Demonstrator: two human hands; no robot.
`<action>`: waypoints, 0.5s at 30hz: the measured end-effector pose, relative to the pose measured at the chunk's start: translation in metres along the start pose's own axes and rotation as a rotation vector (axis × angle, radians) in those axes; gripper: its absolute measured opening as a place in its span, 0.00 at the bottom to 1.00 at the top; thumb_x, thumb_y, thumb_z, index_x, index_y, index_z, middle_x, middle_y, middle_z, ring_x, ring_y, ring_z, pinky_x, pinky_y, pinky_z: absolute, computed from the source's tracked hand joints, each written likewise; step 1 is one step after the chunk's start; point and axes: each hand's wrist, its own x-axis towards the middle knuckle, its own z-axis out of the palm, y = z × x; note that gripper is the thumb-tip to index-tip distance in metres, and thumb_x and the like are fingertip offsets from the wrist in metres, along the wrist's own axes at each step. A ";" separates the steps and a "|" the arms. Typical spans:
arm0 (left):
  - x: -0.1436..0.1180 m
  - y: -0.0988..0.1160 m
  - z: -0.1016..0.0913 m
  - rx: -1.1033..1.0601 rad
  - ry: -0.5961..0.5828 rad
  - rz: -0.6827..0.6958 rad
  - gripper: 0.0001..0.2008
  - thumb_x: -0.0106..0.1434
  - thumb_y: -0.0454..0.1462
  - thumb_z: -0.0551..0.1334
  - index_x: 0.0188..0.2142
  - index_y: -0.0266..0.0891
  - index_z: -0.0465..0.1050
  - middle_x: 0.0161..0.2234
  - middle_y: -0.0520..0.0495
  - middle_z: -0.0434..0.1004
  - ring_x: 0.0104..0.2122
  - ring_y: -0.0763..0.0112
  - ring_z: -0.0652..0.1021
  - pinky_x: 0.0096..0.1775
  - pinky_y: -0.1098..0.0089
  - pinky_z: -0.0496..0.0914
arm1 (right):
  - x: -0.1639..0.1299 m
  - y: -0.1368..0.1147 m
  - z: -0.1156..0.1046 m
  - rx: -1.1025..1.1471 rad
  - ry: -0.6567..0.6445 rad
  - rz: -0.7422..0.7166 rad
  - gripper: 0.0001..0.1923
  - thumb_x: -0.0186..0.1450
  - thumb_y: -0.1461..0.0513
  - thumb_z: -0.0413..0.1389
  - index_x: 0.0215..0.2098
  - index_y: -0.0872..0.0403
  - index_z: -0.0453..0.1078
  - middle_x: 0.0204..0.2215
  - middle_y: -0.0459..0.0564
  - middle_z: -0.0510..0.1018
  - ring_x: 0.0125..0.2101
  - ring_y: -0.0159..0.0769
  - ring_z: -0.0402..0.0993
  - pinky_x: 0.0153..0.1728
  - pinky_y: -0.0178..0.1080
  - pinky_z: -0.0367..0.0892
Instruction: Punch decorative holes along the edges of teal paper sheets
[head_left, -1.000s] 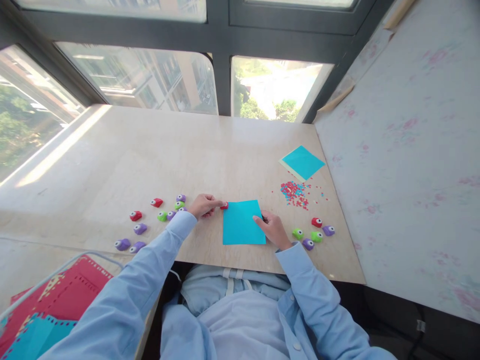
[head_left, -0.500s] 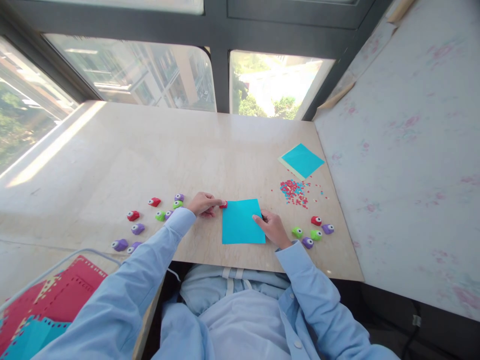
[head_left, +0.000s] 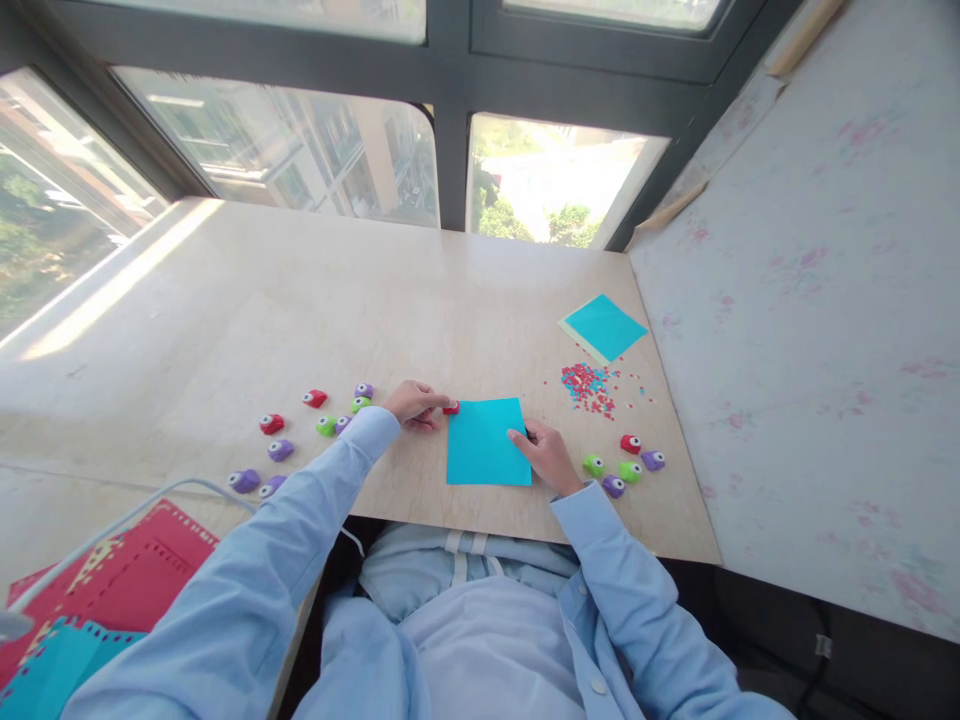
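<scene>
- At the near edge of the pale worktop [head_left: 337,300] lies a square blue paper sheet [head_left: 486,442], flat, with both hands at its sides.
- The left hand [head_left: 417,404] pinches a small red punch [head_left: 451,407] between its fingertips, right at the sheet's upper left corner; the punch touches or slightly overlaps the paper edge.
- The right hand [head_left: 547,455] rests on the sheet's right edge, fingers pressed flat on the paper, grasping nothing.
- Left of the left hand, a loose group of red, green and purple punches [head_left: 300,440] is scattered on the worktop.
- Just right of the right hand sits a smaller cluster of punches [head_left: 624,464] in the same colours.
- Beyond that cluster lies a heap of red and blue paper bits [head_left: 590,386], and farther back a second blue sheet [head_left: 604,326] atop a yellowish one.
- At the lower left, punched red and blue paper [head_left: 97,590] lies in a wire-rimmed tray.
</scene>
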 end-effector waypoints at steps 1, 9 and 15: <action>0.001 0.000 0.000 0.002 -0.002 0.002 0.21 0.39 0.44 0.74 0.19 0.39 0.63 0.14 0.54 0.68 0.21 0.65 0.79 0.23 0.71 0.72 | 0.000 0.000 0.000 0.001 0.000 -0.004 0.18 0.63 0.50 0.52 0.25 0.55 0.67 0.21 0.43 0.63 0.23 0.31 0.58 0.25 0.34 0.54; 0.006 0.000 -0.003 0.009 -0.026 0.009 0.22 0.39 0.44 0.75 0.18 0.39 0.63 0.15 0.52 0.70 0.22 0.65 0.79 0.25 0.70 0.73 | 0.000 0.006 0.001 -0.017 0.016 -0.007 0.20 0.63 0.48 0.52 0.25 0.54 0.68 0.19 0.42 0.63 0.23 0.31 0.58 0.23 0.33 0.54; 0.008 -0.001 -0.008 0.005 -0.036 0.004 0.23 0.37 0.45 0.76 0.18 0.39 0.62 0.16 0.53 0.70 0.22 0.67 0.79 0.25 0.71 0.73 | -0.001 0.006 0.001 0.028 0.010 0.005 0.18 0.63 0.49 0.52 0.28 0.54 0.69 0.21 0.42 0.63 0.23 0.30 0.57 0.24 0.33 0.55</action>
